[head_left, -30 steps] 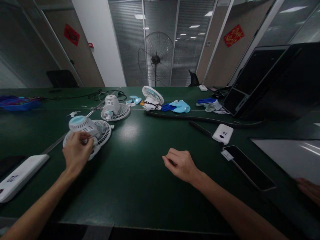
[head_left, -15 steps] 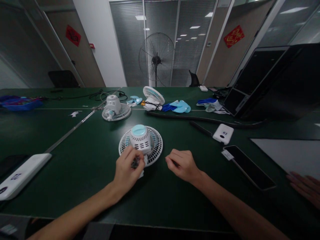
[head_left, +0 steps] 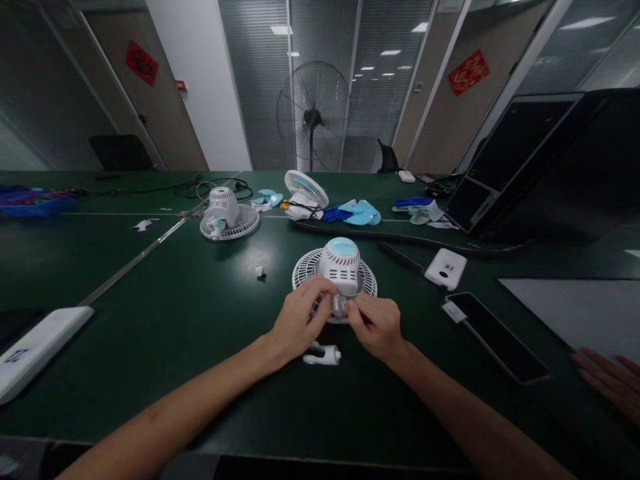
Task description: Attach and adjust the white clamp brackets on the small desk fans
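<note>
A white fan head [head_left: 339,270] lies grille-down on the green table, its motor housing with a light-blue cap on top. At its near side, a small greyish, shiny piece [head_left: 339,306] sits between my two hands; whether it is attached to the fan is unclear. My left hand [head_left: 303,313] pinches at the piece from the left, fingers curled over the grille edge. From the right, my right hand [head_left: 377,323] pinches at it with thumb and forefinger. A white cylindrical part [head_left: 323,354] with a dark slot lies just below my left hand.
Behind are another fan head [head_left: 227,217], a tilted fan [head_left: 305,195], blue blades [head_left: 363,213] and a black tube [head_left: 390,235]. A phone [head_left: 500,340] and white power bank [head_left: 446,269] lie right, near another person's hand [head_left: 610,380]. A small scrap [head_left: 261,273] lies left.
The fan head has moved to the right along the table, and both hands have come together at its near side. The white cylindrical part and the small scrap are now uncovered.
</note>
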Action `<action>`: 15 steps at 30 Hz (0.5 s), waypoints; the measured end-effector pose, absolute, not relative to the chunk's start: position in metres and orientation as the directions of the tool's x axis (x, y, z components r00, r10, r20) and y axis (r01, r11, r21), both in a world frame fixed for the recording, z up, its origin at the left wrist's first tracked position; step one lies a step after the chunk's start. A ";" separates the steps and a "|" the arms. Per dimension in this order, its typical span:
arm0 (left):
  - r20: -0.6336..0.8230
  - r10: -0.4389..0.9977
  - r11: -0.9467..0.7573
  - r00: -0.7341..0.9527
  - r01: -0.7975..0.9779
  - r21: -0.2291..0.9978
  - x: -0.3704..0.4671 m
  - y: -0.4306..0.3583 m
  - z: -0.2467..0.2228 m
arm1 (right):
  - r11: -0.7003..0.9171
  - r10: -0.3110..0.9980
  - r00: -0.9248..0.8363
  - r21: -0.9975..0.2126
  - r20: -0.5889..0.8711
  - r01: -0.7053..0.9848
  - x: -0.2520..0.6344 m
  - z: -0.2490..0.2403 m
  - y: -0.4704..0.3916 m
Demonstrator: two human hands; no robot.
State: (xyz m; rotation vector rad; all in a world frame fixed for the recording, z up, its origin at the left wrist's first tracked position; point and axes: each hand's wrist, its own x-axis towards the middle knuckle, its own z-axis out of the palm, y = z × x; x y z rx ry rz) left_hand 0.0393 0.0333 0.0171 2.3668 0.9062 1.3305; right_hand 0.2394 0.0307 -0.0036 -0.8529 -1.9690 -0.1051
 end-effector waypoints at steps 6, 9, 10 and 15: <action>0.689 0.616 -0.690 0.382 0.683 0.238 -0.043 0.073 0.019 | 0.888 0.362 -0.635 -0.046 0.682 0.457 0.230 0.001 0.020; 0.487 0.849 -0.343 0.207 0.916 0.208 -0.076 0.096 -0.002 | 0.924 0.308 -0.783 0.026 0.541 0.382 0.220 0.005 0.012; 0.411 0.898 -0.254 0.155 0.947 0.198 -0.084 0.101 -0.011 | 0.926 0.310 -0.813 0.039 0.492 0.376 0.217 0.006 0.011; 0.286 0.941 -0.243 0.182 0.950 0.194 -0.099 0.108 -0.041 | 0.918 0.362 -0.866 0.028 0.344 0.395 0.214 0.007 0.010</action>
